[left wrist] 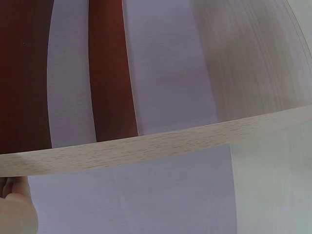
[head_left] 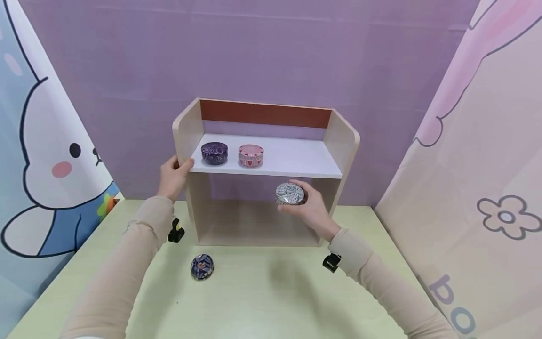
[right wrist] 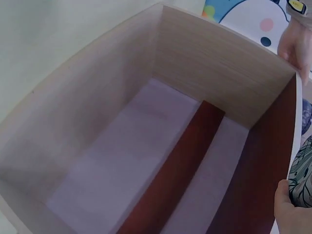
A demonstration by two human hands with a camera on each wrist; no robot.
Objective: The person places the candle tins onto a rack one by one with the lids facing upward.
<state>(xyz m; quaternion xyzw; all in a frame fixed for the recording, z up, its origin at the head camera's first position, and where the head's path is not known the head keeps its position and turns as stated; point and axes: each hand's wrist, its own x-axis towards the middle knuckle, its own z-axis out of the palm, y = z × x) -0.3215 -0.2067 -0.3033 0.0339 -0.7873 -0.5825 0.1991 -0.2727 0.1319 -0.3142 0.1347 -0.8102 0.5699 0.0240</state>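
Observation:
A small wooden shelf unit [head_left: 349, 141] with a white upper board [head_left: 296, 153] stands before me. My left hand [head_left: 172, 180] grips its left side panel at board height, thumb at the front edge. In my right hand [head_left: 314, 209] is a round tin with a black-and-white leafy pattern [head_left: 290, 193], pinched between thumb and fingers, in front of the lower compartment just below the board. That tin also shows partly at the right edge of the right wrist view. On the board sit a dark purple tin [head_left: 214, 154] and a pink-and-red tin [head_left: 251, 156].
A dark blue floral tin [head_left: 202, 267] lies on the pale green table [head_left: 237, 301], in front of the unit's left side. Behind hangs a purple cloth [head_left: 271, 56]. Printed cartoon panels stand at both sides.

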